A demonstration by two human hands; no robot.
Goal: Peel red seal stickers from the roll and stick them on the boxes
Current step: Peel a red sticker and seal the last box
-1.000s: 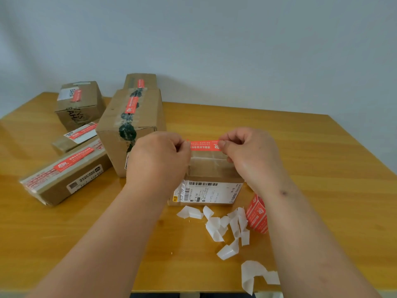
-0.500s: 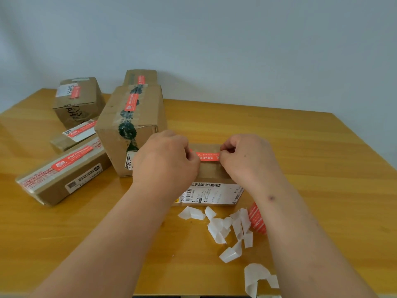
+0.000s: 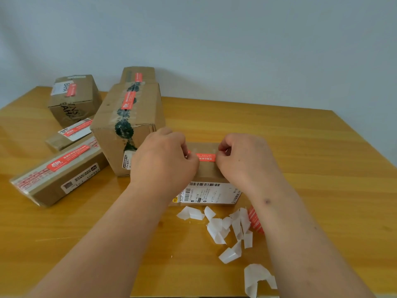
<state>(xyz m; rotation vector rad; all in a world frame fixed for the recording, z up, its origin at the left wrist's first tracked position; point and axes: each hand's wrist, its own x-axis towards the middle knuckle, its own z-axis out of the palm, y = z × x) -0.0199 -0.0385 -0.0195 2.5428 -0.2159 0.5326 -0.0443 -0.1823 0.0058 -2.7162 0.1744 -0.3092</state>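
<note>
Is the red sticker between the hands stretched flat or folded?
Stretched flat. The sticker runs straight between the left hand and right hand, over the box; whether it's stuck: cannot tell.

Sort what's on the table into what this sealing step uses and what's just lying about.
In use: left hand, right hand, red seal sticker, box under it, sticker roll.

Lying about: sealed boxes, white backing scraps.
</note>
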